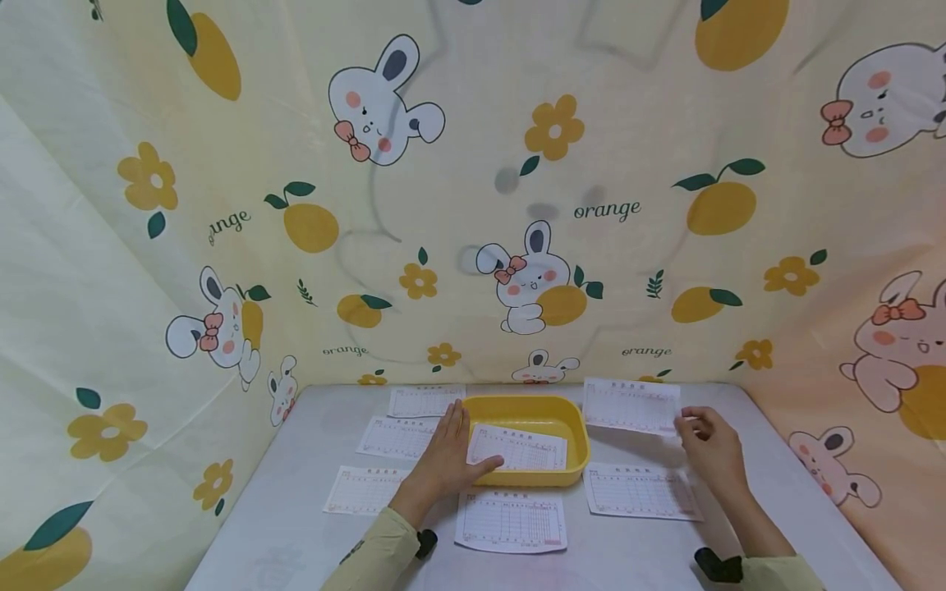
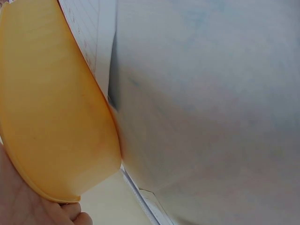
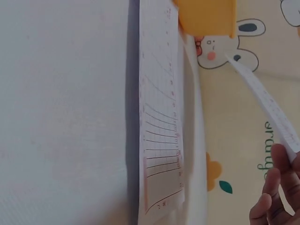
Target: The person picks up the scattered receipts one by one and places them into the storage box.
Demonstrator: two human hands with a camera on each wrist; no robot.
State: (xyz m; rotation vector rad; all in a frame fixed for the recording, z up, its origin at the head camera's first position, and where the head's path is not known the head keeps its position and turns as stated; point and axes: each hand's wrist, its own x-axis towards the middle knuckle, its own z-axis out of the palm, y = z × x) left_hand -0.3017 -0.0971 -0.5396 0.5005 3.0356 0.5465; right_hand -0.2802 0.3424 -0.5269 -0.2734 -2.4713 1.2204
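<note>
My left hand (image 1: 446, 460) holds the left front corner of a yellow plastic basket (image 1: 580, 443), thumb over the front rim and fingers along the left side. In the left wrist view the basket's outer wall (image 2: 56, 108) fills the left part, the hand (image 2: 23, 197) against its rim. A printed form (image 1: 517, 447) lies inside the basket. To the right of it, my right hand (image 1: 713, 447) pinches the right edge of another form (image 1: 631, 406), raised off the table. The right wrist view shows this form (image 3: 267, 103) nearly edge-on above the fingers (image 3: 273, 185).
More forms lie on the white table (image 1: 273, 525): one in front of the basket (image 1: 512, 522), one at the right (image 1: 643, 492), and several at the left, such as the nearest left form (image 1: 364, 490). A rabbit-and-orange patterned cloth (image 1: 473, 189) hangs behind and at the sides.
</note>
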